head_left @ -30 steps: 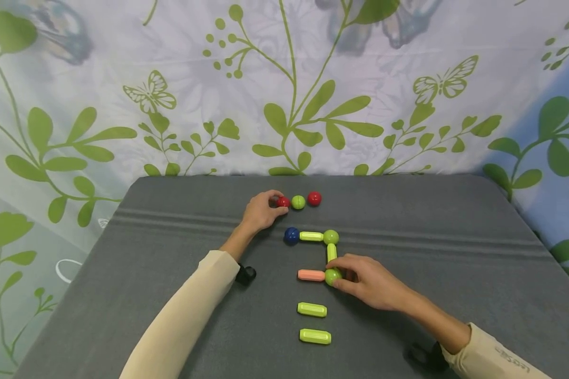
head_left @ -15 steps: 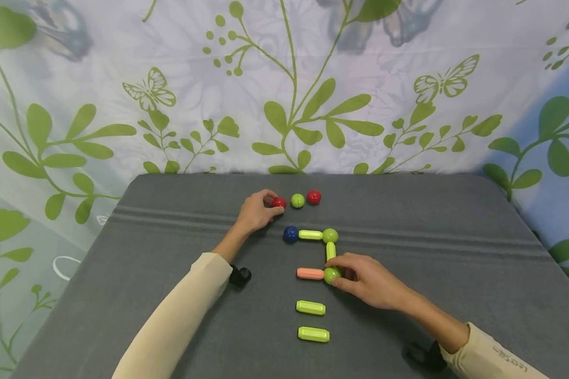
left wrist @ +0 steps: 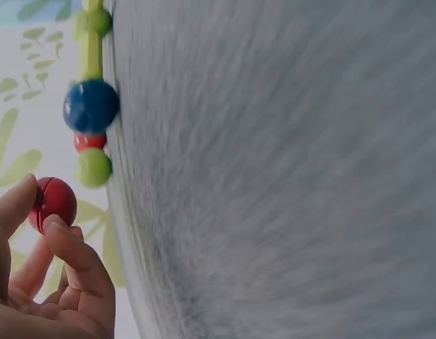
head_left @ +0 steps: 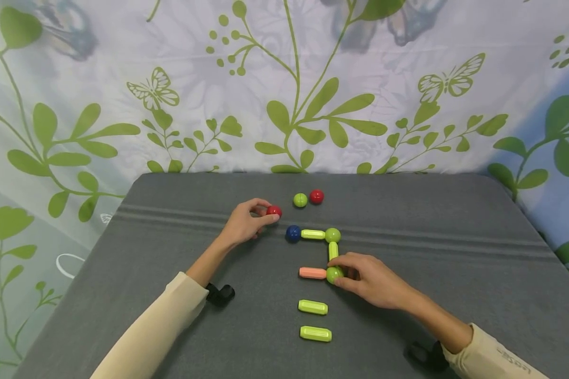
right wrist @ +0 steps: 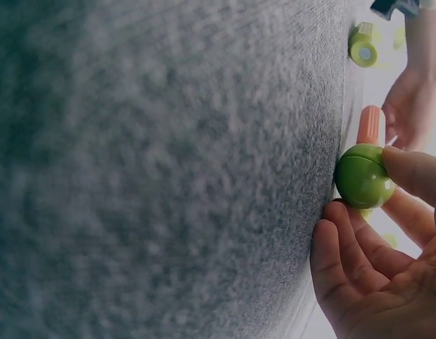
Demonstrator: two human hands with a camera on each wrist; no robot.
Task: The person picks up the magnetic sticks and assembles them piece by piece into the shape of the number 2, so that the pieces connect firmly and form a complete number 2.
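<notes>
My left hand point(head_left: 244, 223) pinches a red ball point(left wrist: 56, 203) between thumb and fingertips, up and left of the dark blue ball point(head_left: 293, 233). That blue ball ends a joined chain: a yellow-green rod point(head_left: 313, 234), a green ball point(head_left: 333, 235), a second rod point(head_left: 333, 250), then a near green ball point(right wrist: 364, 175). My right hand point(head_left: 376, 281) grips this near ball with thumb and fingers. From its left side a salmon-pink rod point(head_left: 312, 272) points left. In the right wrist view the pink rod meets the ball.
Two loose yellow-green rods, an upper rod point(head_left: 313, 307) and a lower rod point(head_left: 315, 333), lie in front of the chain. Behind it sit a lime ball point(head_left: 300, 200) and another red ball point(head_left: 316, 197). A patterned cloth point(head_left: 194, 105) hangs behind the grey table point(head_left: 408, 210).
My left hand has drawn the red ball away from the lime ball, leftward and then slightly nearer. The right hand stays on the near green ball.
</notes>
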